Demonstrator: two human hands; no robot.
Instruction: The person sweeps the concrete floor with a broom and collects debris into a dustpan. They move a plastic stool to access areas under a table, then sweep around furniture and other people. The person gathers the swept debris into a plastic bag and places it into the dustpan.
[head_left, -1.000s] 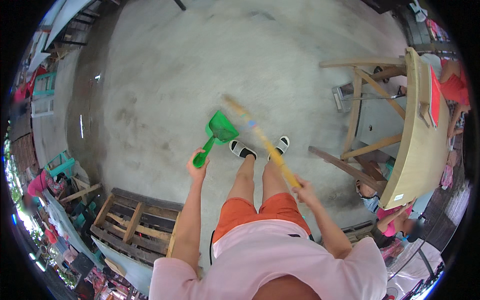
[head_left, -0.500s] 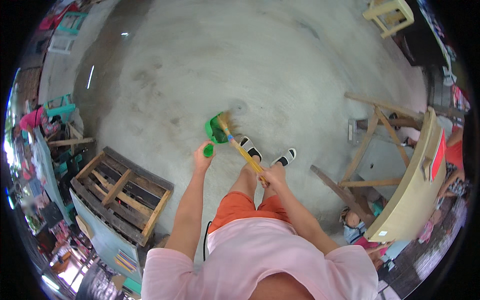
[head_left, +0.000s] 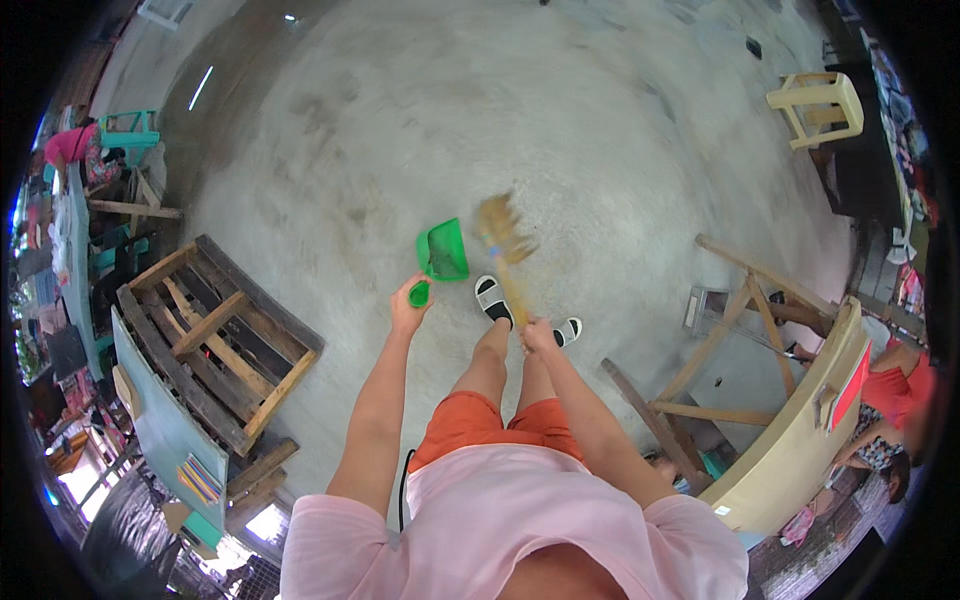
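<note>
My left hand (head_left: 409, 304) is closed round the handle of a green dustpan (head_left: 447, 249), whose pan is down at the grey concrete floor with some dark dirt in it. The yellow handle of a soft straw broom is gripped in my right hand (head_left: 538, 336). Bristles of the broom (head_left: 507, 228) fan out over the floor to the right of the dustpan, apart from it and blurred by motion. My feet in sandals (head_left: 493, 299) stand just behind the two tools.
To my left is a wooden pallet-like frame (head_left: 215, 345) beside a light blue table (head_left: 165, 430) with papers on it. A cream-topped wooden table (head_left: 800, 430) stands at right, people beyond it. A cream plastic stool (head_left: 818, 105) is far right; a person in pink (head_left: 70, 147) bends far left.
The broom has swung away from the dustpan to the right, its bristles now off the pan. My view has shifted, and the dustpan's opening shows more fully.
</note>
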